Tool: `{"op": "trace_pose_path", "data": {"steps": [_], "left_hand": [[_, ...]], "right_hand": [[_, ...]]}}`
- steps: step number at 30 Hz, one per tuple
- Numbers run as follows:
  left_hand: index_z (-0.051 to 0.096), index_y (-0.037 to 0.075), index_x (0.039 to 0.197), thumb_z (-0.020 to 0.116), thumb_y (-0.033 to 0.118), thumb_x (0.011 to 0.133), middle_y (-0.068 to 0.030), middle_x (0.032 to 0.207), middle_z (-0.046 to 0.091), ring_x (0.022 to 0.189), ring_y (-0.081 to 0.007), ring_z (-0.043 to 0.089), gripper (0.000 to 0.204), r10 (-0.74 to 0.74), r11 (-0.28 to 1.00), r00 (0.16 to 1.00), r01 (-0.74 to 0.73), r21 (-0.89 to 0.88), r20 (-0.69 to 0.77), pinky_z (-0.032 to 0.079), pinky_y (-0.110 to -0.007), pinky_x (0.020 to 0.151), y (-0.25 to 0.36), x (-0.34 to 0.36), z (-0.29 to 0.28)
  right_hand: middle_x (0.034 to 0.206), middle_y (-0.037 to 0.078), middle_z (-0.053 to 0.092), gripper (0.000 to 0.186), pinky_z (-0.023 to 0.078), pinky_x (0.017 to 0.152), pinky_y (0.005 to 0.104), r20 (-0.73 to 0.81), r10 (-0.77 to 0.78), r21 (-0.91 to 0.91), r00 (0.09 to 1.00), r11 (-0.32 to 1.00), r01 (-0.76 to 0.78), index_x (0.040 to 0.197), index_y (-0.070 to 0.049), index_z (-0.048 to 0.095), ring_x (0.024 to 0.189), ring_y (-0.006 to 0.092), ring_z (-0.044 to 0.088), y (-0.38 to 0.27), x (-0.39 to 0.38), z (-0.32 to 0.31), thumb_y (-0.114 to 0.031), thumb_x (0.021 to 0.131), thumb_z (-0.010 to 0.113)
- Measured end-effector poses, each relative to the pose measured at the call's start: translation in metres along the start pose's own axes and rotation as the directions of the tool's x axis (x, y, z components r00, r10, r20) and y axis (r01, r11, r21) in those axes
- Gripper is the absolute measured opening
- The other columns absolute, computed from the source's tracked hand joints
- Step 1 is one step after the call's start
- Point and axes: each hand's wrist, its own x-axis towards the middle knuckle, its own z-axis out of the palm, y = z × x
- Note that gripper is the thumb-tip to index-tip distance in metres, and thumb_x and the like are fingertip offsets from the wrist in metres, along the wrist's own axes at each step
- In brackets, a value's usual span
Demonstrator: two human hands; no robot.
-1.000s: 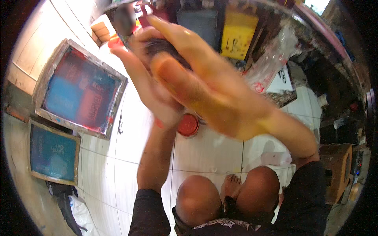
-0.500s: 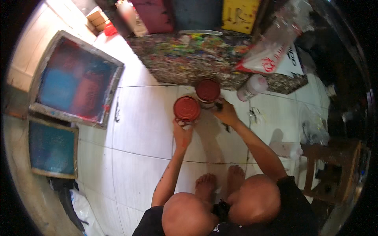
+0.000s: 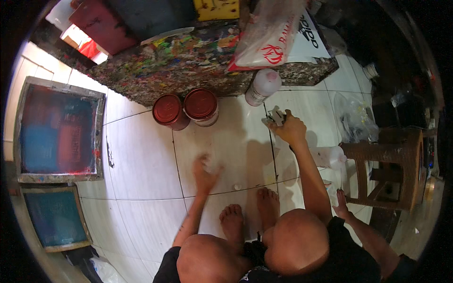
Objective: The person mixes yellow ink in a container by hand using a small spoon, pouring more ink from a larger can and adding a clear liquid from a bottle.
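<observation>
Two tins with dark red lids, a left tin [image 3: 168,109] and a right tin [image 3: 201,106], stand side by side on the floor by the paint-spattered block, free of my hands. My left hand [image 3: 206,177] is over the tiles nearer to me, smeared by motion, so its fingers are unclear. Out to the right, my right hand [image 3: 291,128] closes its fingers on a small crumpled grey-white piece [image 3: 275,114] close to the floor. What the piece is made of I cannot make out. A white bottle with a pinkish cap [image 3: 264,87] is just beyond that hand.
Framed screens [image 3: 60,129] lie at left. The spattered block [image 3: 188,63] bears a plastic bag [image 3: 269,37]. At right are a brown stool [image 3: 387,153], a clear plastic bag [image 3: 354,118] and a lying translucent bottle [image 3: 328,157]. Another person's hand [image 3: 342,206] is near the stool.
Both hands have let go of the tins, which now stand by the block. My left hand has drawn back toward me; my right has moved right onto the crumpled piece. The view has shifted.
</observation>
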Motion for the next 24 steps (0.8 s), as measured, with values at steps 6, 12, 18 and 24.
{"op": "trace_pose_path", "data": {"steps": [6,12,18,24], "left_hand": [[0.062,0.005,0.116,0.074,0.013,0.075,-0.0177,0.115,0.055,0.105,-0.0371,0.055,0.043,0.323,0.902,0.853,-0.409,0.139,0.41,0.048,-0.045,0.09,0.0,-0.096,0.054],[0.065,0.002,0.109,0.068,0.011,0.087,-0.0156,0.104,0.06,0.097,-0.0336,0.057,0.024,0.377,0.878,0.885,-0.436,0.199,0.274,0.051,-0.041,0.082,-0.003,-0.064,0.048],[0.064,0.0,0.11,0.065,0.021,0.095,-0.0143,0.095,0.065,0.072,-0.0228,0.06,0.025,0.101,0.994,0.97,-0.087,-0.07,0.22,0.052,-0.035,0.069,0.044,-0.003,0.056],[0.066,0.002,0.108,0.062,0.026,0.099,-0.0055,0.092,0.069,0.072,-0.0108,0.059,0.026,-0.162,0.903,0.952,0.249,-0.351,0.26,0.048,-0.028,0.062,0.023,-0.002,0.057]], "right_hand": [[0.099,0.017,0.069,0.038,0.055,0.075,0.0471,-0.06,-0.18,-0.157,0.982,0.973,0.169,0.116,-0.01,0.063,0.088,0.0365,0.068,0.033,0.03,0.096,-0.031,0.084,0.062],[0.113,0.02,0.061,0.031,0.058,0.071,0.0425,-0.288,-0.211,-0.22,0.934,0.964,0.15,0.107,-0.005,0.064,0.092,0.0338,0.069,0.043,0.017,0.046,-0.025,0.085,0.062],[0.114,0.021,0.057,0.03,0.057,0.071,0.0458,-0.178,0.055,-0.121,0.983,0.99,-0.077,0.113,-0.003,0.061,0.089,0.0361,0.068,0.084,0.043,0.084,-0.023,0.091,0.057],[0.106,0.025,0.062,0.034,0.056,0.079,0.0467,-0.065,-0.292,-0.004,0.954,0.956,0.292,0.114,0.001,0.062,0.091,0.0389,0.066,0.039,0.02,0.086,-0.016,0.085,0.065]]}}
